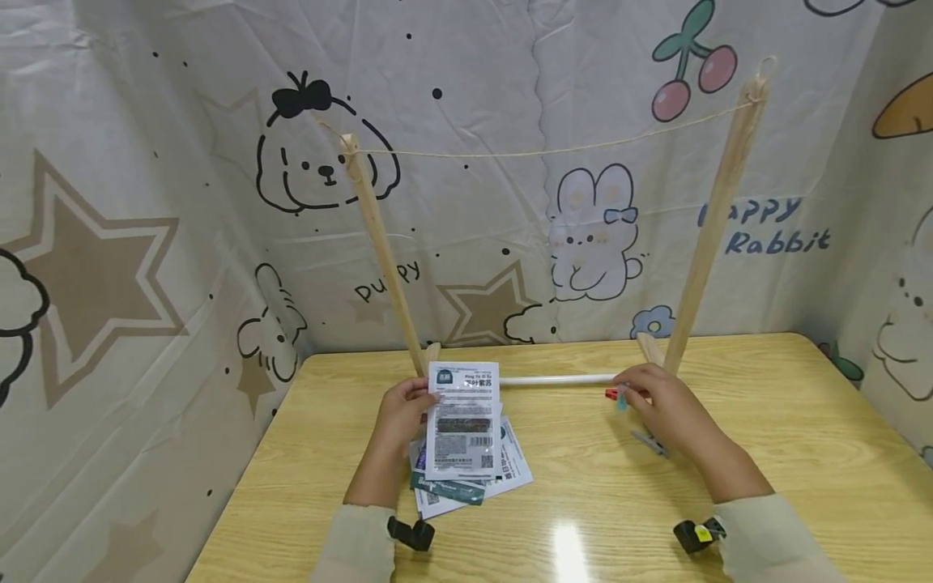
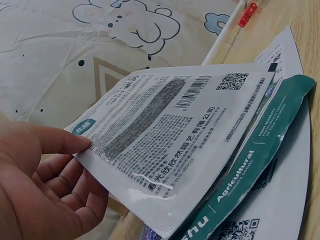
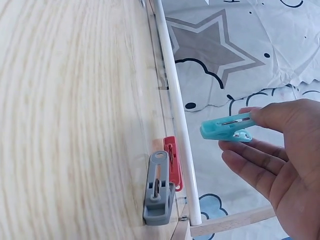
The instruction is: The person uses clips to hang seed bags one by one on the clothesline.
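Observation:
My left hand (image 1: 403,410) pinches the edge of a white seed packet (image 1: 463,421) between thumb and fingers, its printed back facing up. Beneath it lie further packets, among them one with a green band (image 2: 240,170) and a white one (image 1: 516,461). My right hand (image 1: 659,401) holds a turquoise clothespin (image 3: 227,127) by its handle end, thumb on one side and fingertips on the other. Close to that hand, a grey clothespin (image 3: 159,190) and a red clothespin (image 3: 172,162) lie side by side on the table.
Two wooden posts (image 1: 382,251) (image 1: 717,219) stand at the back of the table (image 1: 583,453), with a thin string (image 1: 525,154) tied between their tops. Low between them runs a white rod (image 1: 557,380). A printed cloth (image 1: 466,219) hangs behind.

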The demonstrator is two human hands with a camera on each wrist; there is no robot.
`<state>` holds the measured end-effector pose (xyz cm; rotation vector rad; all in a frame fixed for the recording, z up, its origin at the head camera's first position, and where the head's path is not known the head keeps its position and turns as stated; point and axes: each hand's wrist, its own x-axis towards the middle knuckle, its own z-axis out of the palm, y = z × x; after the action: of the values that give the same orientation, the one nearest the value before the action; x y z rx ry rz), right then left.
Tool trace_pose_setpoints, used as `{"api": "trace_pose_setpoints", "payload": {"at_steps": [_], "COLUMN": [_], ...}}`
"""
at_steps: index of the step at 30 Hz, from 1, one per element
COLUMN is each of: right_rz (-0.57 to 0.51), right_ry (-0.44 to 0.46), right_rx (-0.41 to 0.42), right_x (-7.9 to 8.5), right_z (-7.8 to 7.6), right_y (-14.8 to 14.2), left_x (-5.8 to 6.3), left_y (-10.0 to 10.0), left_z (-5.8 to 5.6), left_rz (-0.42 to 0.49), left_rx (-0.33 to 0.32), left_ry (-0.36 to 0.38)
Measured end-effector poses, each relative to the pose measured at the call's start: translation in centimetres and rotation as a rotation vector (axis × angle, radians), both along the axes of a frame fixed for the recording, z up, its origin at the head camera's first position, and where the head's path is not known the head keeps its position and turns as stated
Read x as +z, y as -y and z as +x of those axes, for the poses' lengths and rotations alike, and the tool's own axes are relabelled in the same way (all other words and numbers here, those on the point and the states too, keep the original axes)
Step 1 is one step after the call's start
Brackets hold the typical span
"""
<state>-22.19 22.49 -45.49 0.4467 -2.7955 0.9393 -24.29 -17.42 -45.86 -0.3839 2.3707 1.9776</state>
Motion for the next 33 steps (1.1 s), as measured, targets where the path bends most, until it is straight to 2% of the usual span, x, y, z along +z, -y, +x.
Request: {"api": "trace_pose_setpoints", "payload": {"at_steps": [14, 21, 33], "right_rz": [-0.006, -0.023, -0.06], "right_ry": [-0.09, -0.119, -0.242], "right_rx": [0.014, 0.022, 0.048], "right_x": [0.2, 0.3, 0.3], "right_z": [-0.2, -0.2, -0.4], "right_y": [-0.3, -0.4, -0.3], "left_x": [0.5, 0.8, 1.6], "left_y": [-0.1, 0.0, 0.2], "left_z": [0.1, 0.2, 0.5], "left_rz": [0.095, 0.097, 0.113], "left_rx": [-0.035, -0.042, -0.008], "left_ry": [-0.083, -0.11, -0.124]}}
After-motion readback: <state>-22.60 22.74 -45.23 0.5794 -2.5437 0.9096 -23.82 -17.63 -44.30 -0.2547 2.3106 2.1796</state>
